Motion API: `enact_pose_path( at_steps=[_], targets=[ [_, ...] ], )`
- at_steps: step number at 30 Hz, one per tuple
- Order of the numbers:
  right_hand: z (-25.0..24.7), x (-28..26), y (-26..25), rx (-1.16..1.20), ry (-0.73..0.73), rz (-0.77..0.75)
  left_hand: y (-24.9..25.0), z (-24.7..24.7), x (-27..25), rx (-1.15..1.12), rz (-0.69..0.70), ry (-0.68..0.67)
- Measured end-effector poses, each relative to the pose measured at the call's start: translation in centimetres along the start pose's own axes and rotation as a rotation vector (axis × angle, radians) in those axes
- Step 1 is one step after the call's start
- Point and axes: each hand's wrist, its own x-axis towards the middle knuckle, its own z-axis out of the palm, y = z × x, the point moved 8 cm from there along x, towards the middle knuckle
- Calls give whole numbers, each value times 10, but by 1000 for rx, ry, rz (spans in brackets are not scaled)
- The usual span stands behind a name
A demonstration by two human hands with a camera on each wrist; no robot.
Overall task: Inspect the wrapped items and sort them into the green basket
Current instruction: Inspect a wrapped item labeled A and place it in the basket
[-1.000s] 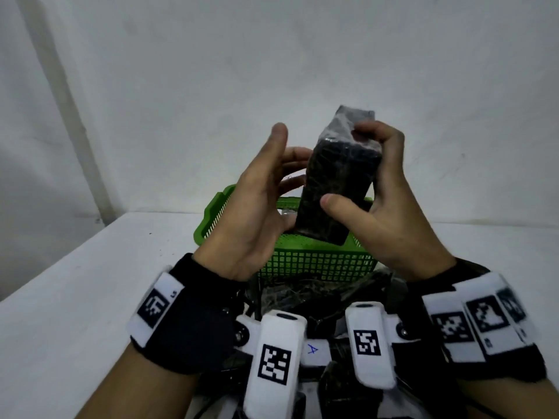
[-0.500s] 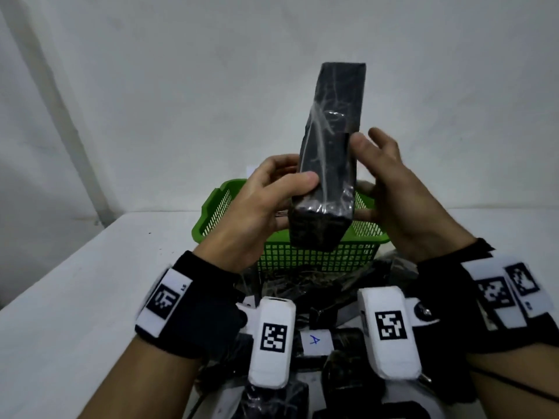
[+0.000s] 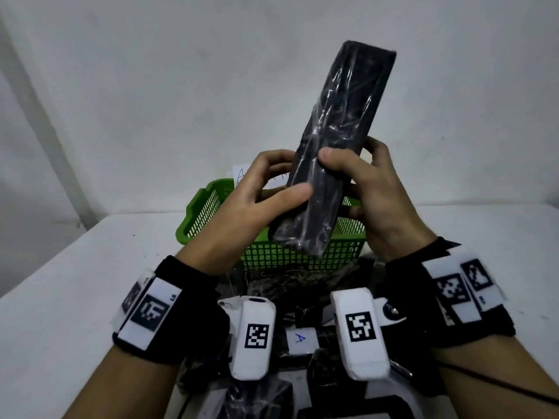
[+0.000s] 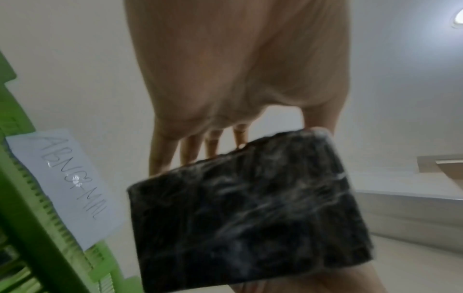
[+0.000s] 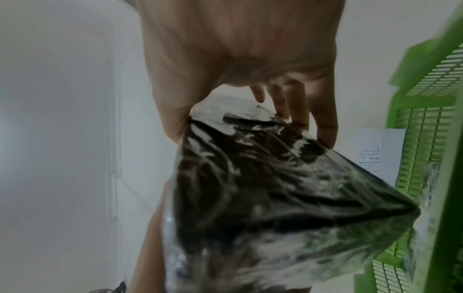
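A long black item in clear plastic wrap (image 3: 335,143) stands nearly upright in front of me, its top leaning right, above the green basket (image 3: 211,207). My left hand (image 3: 266,192) grips its lower left side, thumb across the front. From the right, my right hand (image 3: 357,173) holds it with the thumb on the front and fingers behind. The wrapped item (image 4: 248,206) fills the left wrist view below my left hand's fingers (image 4: 190,146). In the right wrist view the wrapped item (image 5: 275,188) sits pinched by my right hand (image 5: 250,111).
A white paper label (image 4: 67,182) reading ABNORMAL is fixed to the basket's far rim (image 4: 15,170). More dark wrapped items (image 3: 281,285) lie piled on the white table (image 3: 75,282) between the basket and me. A pale wall stands close behind.
The wrapped item has been raised and turned from a short, foreshortened pose to nearly upright and tilted right. My left hand went from open beside it to gripping it.
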Motion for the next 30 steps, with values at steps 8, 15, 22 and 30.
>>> enact_pose_path(
  at_steps=[8,15,22,30],
  targets=[
    [4,-8,-26,403,-181,18,21,-34,-2,366,70,250],
    [16,-18,-36,467,-200,27,14,-41,-3,303,75,167],
    [17,-16,-48,316,-266,-149,2,-22,-2,219,-37,58],
    [26,-24,-51,-20,-289,-420,5,-8,-2,-23,-60,59]
  ],
)
